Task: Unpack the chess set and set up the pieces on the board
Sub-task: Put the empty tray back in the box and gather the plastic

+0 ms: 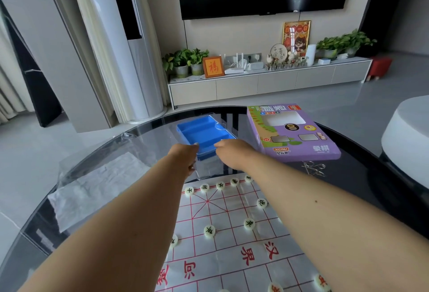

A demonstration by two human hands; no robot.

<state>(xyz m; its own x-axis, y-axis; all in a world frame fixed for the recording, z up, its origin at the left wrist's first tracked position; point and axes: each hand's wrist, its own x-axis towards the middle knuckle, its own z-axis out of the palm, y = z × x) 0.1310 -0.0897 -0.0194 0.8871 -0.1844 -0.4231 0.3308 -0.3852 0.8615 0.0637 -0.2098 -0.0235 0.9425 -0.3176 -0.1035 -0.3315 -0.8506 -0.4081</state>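
Both my hands at near end of blue tray (204, 131), just past board's (232, 233) far edge. Left hand (183, 155) and right hand (233, 152) pinch tray's clear cover. Tray's long axis runs away from me, toward counter's far edge. Hands equally near. Box (292, 131) right of tray.

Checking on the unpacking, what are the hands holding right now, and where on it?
Both the left hand and right hand grip the blue tray at its near edge.
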